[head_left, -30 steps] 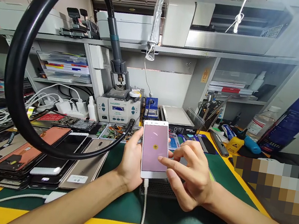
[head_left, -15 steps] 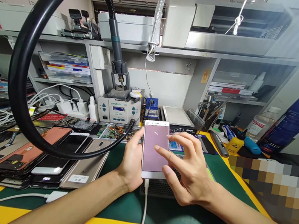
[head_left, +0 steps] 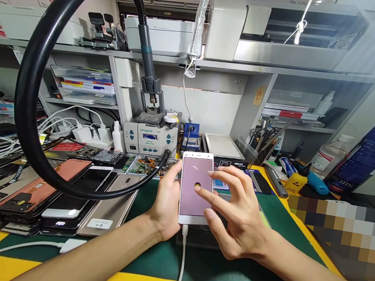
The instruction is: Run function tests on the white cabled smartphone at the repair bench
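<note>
A white smartphone [head_left: 189, 198] stands tilted up toward me, its screen lit pinkish purple with a small dark and yellow round mark. My left hand [head_left: 166, 199] grips it by the left side and from behind, most of the fingers hidden. Over the screen, my right hand [head_left: 233, 210] has its fingers apart and holds nothing; one fingertip is at the round mark, though I cannot tell if it presses the glass. From the phone's bottom edge hangs a plugged-in white cable [head_left: 181, 264].
Stacked phones and screen parts [head_left: 56, 195] lie to the left on the green mat [head_left: 222, 276]. A thick black hose [head_left: 27, 80] loops from the hot air station [head_left: 150, 139]. At right are a yellow bottle [head_left: 296, 182] and a clear bottle [head_left: 328, 157].
A dark and yellow round mark now shows more fully on the screen by my right fingertip. The view has shifted slightly; my left hand still holds the phone.
</note>
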The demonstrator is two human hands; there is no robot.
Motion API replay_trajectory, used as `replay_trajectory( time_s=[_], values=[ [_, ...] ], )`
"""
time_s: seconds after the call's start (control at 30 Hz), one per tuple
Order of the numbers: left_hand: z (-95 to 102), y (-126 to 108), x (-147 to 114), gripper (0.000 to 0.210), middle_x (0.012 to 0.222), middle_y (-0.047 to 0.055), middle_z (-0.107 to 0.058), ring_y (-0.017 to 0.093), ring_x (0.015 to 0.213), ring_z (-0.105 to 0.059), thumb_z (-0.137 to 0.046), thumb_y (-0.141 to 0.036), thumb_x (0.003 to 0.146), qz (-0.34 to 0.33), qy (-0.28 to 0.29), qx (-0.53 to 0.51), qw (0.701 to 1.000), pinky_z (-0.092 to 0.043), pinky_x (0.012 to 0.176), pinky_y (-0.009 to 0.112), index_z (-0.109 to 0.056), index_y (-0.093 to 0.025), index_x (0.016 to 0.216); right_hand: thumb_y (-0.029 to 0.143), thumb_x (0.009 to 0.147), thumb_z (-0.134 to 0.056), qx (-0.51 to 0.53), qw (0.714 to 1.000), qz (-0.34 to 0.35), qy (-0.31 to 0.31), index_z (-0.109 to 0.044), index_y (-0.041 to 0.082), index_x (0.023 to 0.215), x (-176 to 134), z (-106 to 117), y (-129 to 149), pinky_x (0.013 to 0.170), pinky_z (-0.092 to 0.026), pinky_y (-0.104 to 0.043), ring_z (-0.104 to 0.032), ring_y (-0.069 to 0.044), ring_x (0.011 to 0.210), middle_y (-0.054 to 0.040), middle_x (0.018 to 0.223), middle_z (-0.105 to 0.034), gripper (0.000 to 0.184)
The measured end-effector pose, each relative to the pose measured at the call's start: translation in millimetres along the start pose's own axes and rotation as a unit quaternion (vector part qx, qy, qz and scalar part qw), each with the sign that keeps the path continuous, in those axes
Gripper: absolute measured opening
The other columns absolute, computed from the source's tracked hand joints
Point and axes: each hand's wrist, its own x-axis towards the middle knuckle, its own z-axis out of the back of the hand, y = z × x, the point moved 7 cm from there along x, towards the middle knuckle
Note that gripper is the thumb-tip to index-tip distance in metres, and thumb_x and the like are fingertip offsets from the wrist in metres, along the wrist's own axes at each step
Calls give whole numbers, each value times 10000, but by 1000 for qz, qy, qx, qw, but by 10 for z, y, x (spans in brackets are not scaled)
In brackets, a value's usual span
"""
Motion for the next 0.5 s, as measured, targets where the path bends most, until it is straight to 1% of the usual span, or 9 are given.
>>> replay_trajectory(
  time_s=[0.33, 0.5],
  values=[
    [5, 15, -9, 598, 980, 120, -768, 275, 890, -727, -452, -605, 982, 7, 16, -6, 1000, -547, 823, 365, -723, -131, 1227, 207, 840, -624, 1, 1000, 0, -7, -740, 140, 1173, -2, -2, 1, 1026, -465, -656, -495, -388, 1260, -191, 1266, -574, 359],
    [-22, 18, -11, 617, 966, 120, -763, 271, 886, -722, -428, -617, 985, 12, 19, -10, 1000, -543, 821, 363, -725, -126, 1212, 190, 832, -628, 6, 1000, 6, -14, -754, 140, 1123, 8, 14, 19, 1019, -466, -647, -509, -375, 1241, -187, 1233, -586, 321]
  ],
)
